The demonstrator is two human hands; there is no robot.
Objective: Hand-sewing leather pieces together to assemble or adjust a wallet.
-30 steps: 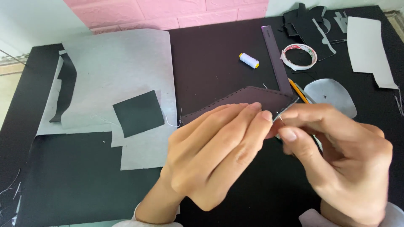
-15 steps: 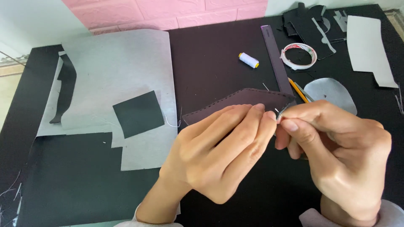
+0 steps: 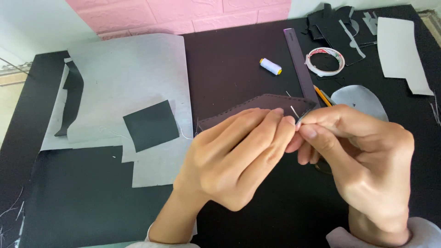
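Both hands (image 3: 294, 151) pinch needle (image 3: 292, 111) | leather piece (image 3: 257, 106) half hidden

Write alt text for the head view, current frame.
Two bare hands meet over a black table: the left hand holds a dark brown stitched leather piece while the right hand pinches a needle at its edge. Behind lie grey paper sheets, a black square, a thread spool, a ruler and a tape roll.
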